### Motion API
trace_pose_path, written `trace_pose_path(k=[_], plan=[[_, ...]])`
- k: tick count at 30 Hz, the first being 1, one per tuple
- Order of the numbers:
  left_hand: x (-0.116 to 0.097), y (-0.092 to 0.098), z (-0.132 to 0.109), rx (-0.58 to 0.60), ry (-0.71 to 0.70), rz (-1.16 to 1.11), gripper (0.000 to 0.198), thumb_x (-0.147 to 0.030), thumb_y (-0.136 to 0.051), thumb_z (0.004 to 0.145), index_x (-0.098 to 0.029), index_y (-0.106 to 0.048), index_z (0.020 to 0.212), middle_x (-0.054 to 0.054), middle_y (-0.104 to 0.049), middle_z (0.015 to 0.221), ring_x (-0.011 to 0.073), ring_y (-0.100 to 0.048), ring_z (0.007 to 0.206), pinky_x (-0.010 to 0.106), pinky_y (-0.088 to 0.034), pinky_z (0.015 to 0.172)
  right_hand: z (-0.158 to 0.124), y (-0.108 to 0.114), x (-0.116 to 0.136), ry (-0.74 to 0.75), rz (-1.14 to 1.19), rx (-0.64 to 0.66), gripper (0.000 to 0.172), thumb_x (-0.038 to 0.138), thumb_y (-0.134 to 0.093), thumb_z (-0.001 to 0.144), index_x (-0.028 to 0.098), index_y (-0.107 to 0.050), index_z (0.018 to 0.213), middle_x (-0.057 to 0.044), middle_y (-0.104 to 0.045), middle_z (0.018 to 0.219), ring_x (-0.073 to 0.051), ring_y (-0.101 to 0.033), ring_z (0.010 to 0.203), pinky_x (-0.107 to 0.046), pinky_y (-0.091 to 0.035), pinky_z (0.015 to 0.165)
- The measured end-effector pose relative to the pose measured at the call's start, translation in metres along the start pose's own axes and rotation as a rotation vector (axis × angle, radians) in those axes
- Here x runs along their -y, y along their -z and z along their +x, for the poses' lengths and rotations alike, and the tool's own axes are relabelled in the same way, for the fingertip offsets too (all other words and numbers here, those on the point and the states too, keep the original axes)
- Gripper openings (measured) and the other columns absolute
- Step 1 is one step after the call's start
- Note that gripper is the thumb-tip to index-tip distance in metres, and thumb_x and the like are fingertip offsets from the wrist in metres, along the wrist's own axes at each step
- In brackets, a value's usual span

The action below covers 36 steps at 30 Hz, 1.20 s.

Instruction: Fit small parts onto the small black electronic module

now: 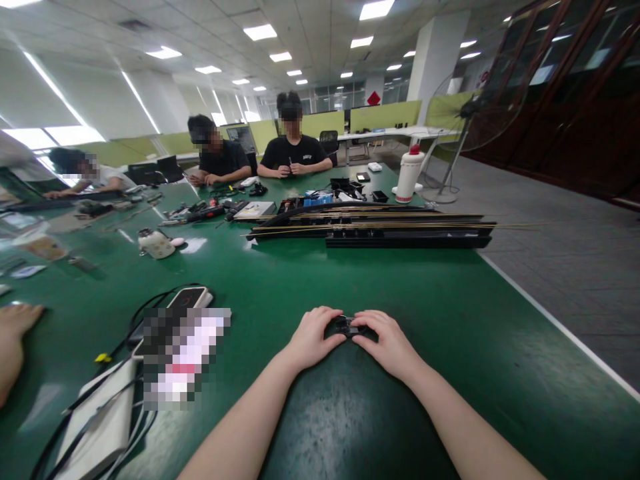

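A small black part (345,325) with a bit of bare metal sits between my hands, just above or on the green table (350,427). Its exact kind is too small to make out. My left hand (315,335) grips its left side, thumb toward me and fingers along the far side. On the opposite side, my right hand (384,339) pinches the part in the same way. The fingertips of both hands almost meet around it and cover much of its outline.
Long black profiles (410,239) with thin brass-coloured rods lie across the table ahead. To my left are a phone (187,300), a white box (100,420) with cables and another person's hand (17,333). A white bottle (407,177) stands far right. Several people sit beyond.
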<state>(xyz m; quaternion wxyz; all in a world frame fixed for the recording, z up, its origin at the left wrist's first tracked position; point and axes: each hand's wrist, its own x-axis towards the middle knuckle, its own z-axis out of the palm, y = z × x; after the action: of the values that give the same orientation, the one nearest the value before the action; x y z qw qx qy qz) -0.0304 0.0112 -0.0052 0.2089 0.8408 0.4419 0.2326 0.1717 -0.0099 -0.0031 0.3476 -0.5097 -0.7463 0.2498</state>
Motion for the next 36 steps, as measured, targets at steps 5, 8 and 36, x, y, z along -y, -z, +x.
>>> trace_pose_path(k=[5, 8, 36], plan=[[-0.001, 0.001, 0.0, 0.008, 0.011, 0.002, 0.04, -0.029, -0.065, 0.078, -0.023, -0.053, 0.116, 0.005, -0.058, 0.111, 0.023, -0.051, 0.105, 0.038, -0.039, 0.092, 0.001, 0.002, -0.001, -0.071, 0.168, -0.07, 0.019, 0.023, -0.063, 0.073, 0.025, -0.066, 0.091, -0.005, -0.068, 0.102, -0.023, -0.059, 0.103, -0.043, -0.042, 0.095], [-0.002, 0.002, 0.0, 0.013, 0.021, 0.0, 0.04, -0.028, -0.064, 0.079, -0.023, -0.053, 0.116, 0.005, -0.058, 0.111, 0.0233, -0.051, 0.105, 0.038, -0.039, 0.092, 0.001, 0.002, -0.004, -0.16, 0.233, -0.104, 0.02, 0.028, -0.063, 0.073, 0.024, -0.066, 0.092, -0.004, -0.068, 0.099, -0.022, -0.061, 0.096, -0.041, -0.044, 0.092], [-0.005, 0.003, 0.001, 0.025, 0.029, 0.01, 0.04, -0.03, -0.064, 0.079, -0.024, -0.053, 0.118, 0.005, -0.058, 0.112, 0.0238, -0.051, 0.106, 0.038, -0.039, 0.092, 0.006, 0.008, -0.008, -0.373, 0.697, -0.354, 0.039, 0.046, -0.071, 0.062, 0.02, -0.06, 0.089, -0.008, -0.071, 0.091, -0.024, -0.065, 0.09, -0.043, -0.047, 0.089]])
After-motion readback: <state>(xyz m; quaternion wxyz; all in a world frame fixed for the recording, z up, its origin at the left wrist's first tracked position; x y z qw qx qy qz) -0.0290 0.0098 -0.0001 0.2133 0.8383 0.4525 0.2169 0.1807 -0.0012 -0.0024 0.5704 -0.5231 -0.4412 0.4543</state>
